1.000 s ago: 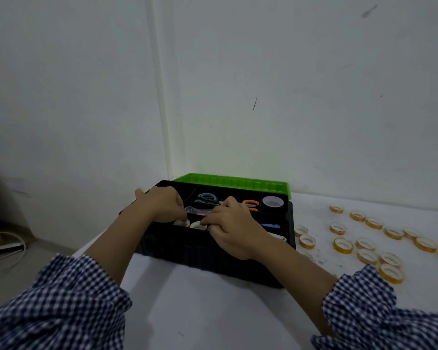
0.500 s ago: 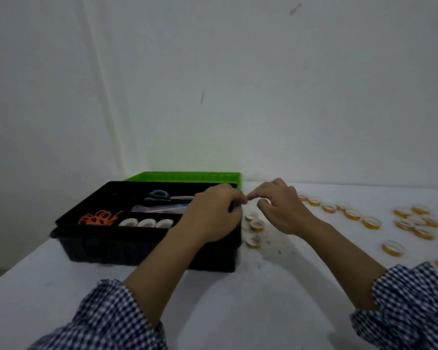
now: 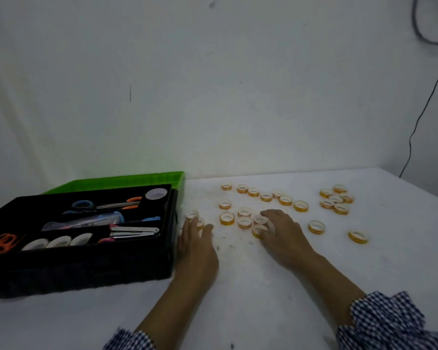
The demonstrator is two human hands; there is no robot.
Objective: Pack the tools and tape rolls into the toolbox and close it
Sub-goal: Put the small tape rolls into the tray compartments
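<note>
The black toolbox stands open at the left, its green lid lying behind it. Inside are blue-handled scissors, a stapler, orange scissor handles, three white tape rolls and a larger clear roll. Several small yellow tape rolls lie scattered on the white table to its right. My left hand lies flat just right of the box, fingertips touching two rolls. My right hand is spread over a group of rolls, fingertips on one.
A further cluster of yellow rolls sits at the far right, with single rolls nearer me. The white table ends at a wall behind and an edge at the right. A black cable hangs down the wall.
Both hands left the toolbox and moved right and down onto the table among the loose yellow rolls. The view swung right, so the box now sits at the left.
</note>
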